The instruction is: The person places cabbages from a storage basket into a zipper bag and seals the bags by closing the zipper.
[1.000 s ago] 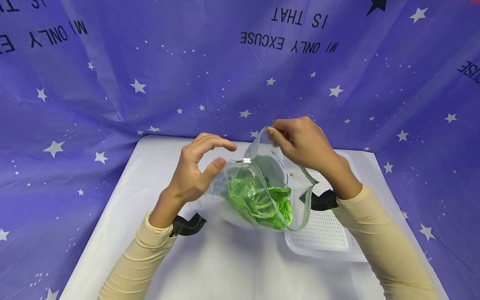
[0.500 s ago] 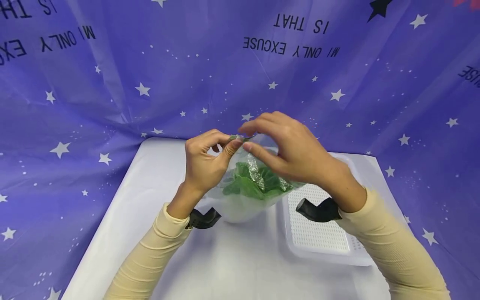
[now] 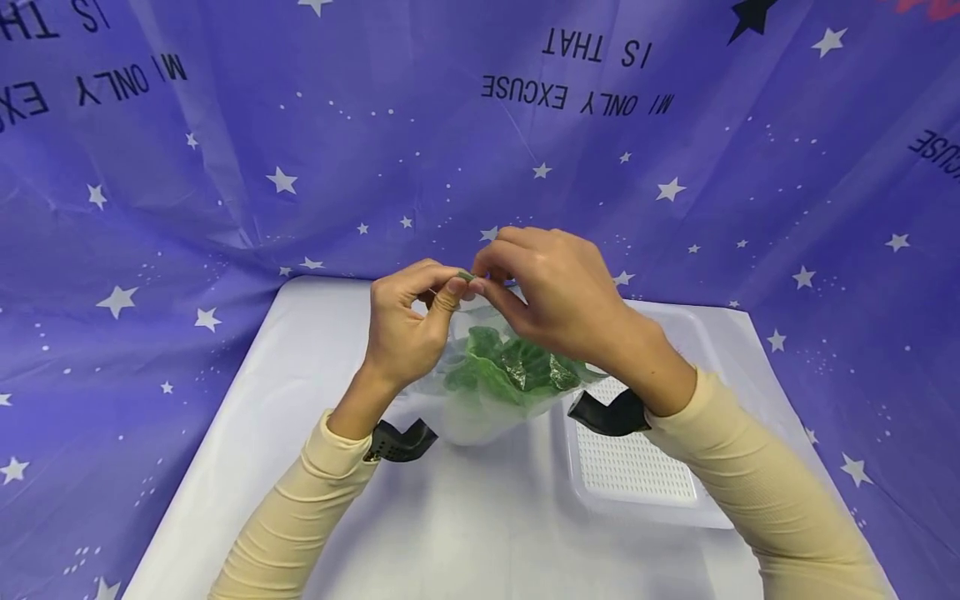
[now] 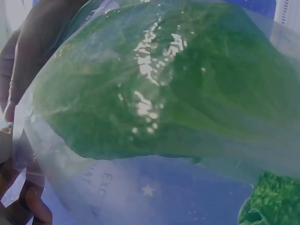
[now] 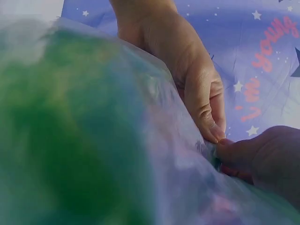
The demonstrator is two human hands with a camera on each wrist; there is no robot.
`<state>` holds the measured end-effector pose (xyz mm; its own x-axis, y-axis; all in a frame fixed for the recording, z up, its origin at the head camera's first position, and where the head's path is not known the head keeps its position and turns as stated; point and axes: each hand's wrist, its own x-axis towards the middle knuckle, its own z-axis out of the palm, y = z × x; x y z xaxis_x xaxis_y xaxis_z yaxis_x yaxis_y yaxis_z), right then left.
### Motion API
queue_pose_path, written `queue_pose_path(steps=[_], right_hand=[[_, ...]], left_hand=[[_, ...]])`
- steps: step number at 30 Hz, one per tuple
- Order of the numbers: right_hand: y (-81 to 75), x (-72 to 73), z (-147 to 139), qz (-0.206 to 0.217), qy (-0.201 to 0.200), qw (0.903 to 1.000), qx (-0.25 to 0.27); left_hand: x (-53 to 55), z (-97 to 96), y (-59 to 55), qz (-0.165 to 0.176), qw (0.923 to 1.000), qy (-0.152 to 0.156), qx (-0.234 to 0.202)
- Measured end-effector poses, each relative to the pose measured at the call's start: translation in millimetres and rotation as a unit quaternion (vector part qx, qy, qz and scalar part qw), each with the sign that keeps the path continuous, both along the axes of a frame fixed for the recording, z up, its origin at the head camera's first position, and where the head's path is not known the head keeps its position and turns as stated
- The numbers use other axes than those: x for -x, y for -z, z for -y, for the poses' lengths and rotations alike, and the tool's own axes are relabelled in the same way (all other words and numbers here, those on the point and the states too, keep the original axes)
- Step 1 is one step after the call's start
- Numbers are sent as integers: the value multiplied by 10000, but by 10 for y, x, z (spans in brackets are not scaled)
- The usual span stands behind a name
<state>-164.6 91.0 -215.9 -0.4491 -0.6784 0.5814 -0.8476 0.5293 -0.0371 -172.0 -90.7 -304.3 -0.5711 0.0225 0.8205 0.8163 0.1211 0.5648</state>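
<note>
A clear zip bag [image 3: 476, 425] with green leafy vegetable leaves [image 3: 487, 371] inside hangs between my hands, over the white table. My left hand [image 3: 408, 321] pinches the bag's top edge between thumb and index finger. Right beside it, my right hand [image 3: 562, 283] pinches the same edge, thumb against fingers, the two hands' fingertips meeting. The right wrist view shows both thumbs at the bag's seam, left hand [image 5: 187, 65] above and right hand [image 5: 267, 159] at the right. In the left wrist view the bag [image 4: 140, 93] fills most of the frame.
A white perforated basket in a clear tray [image 3: 637, 508] stands on the table [image 3: 450, 533] at the right, partly under my right forearm. A purple star-printed cloth [image 3: 420, 100] rises behind the table. More crinkled green leaf [image 4: 274, 199] shows low at the right in the left wrist view.
The bag's mouth, wide open a second ago, has been drawn together. My left hand has taken hold of its top edge, and my right hand has come left to pinch beside it.
</note>
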Motion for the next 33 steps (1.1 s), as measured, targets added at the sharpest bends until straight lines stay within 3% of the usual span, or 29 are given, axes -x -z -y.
queue_pose_path(steps=[4, 11, 18, 22, 24, 26, 28, 30, 32, 33], right_hand=[[-9, -4, -43, 274, 352, 9980, -443], [61, 44, -305, 834, 696, 9880, -1100], [159, 73, -797, 1011, 1106, 9785, -1417], [225, 5, -1013, 1031, 1154, 9788, -1339], [231, -59, -1048, 1328, 790, 9827, -1019], [198, -140, -1071, 1837, 231, 9812, -541], [127, -225, -1107, 2547, -580, 9653, 77], [48, -278, -1159, 3199, -1376, 9349, 679], [-18, -261, -1213, 3640, -1704, 9094, 1070], [-30, -211, -1227, 3839, -1733, 8989, 1211]], left_hand=[[11, 71, -20, -92, 9990, -369, -242], [88, 292, 6, 50, 9934, -895, -716], [168, 647, 66, 411, 9777, -1494, -1418], [163, 769, 89, 530, 9774, -1481, -1412], [103, 773, 57, 568, 9785, -1330, -1473], [-16, 766, -35, 495, 9766, -1052, -1810], [-188, 769, -176, 437, 9710, -637, -2263], [-379, 772, -343, 572, 9637, -214, -2598], [-493, 789, -474, 1050, 9591, 1, -2630], [-496, 806, -506, 1418, 9581, -12, -2487]])
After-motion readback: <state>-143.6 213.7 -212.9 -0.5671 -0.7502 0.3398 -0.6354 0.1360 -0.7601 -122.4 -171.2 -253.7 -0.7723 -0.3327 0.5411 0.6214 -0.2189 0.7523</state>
